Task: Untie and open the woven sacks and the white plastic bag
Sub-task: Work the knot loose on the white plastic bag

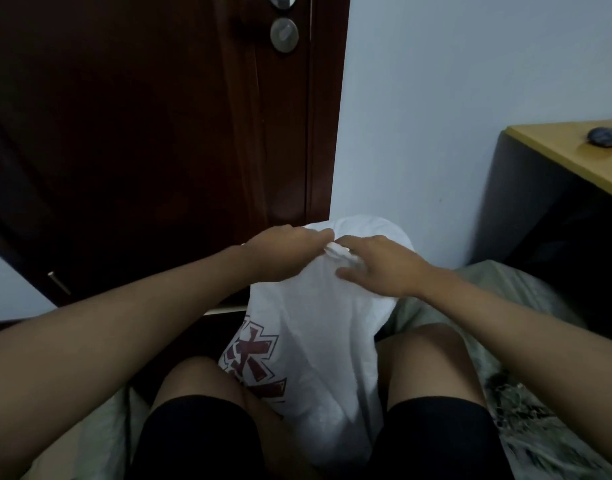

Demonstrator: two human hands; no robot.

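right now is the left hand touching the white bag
Touching. The head view shows the left hand with its fingers pinching the bunched top of the white plastic bag, no gap between them.

On the near left face of the white plastic bag point(318, 341) we see large dark red outlined characters. We cannot read them, as folds break them up. We find no other writing.

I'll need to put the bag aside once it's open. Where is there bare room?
The yellow desk top at right is bare apart from a dark mouse near its far edge. Between the knees it is crowded: the white plastic bag fills the gap, with left hand and right hand at its knot.
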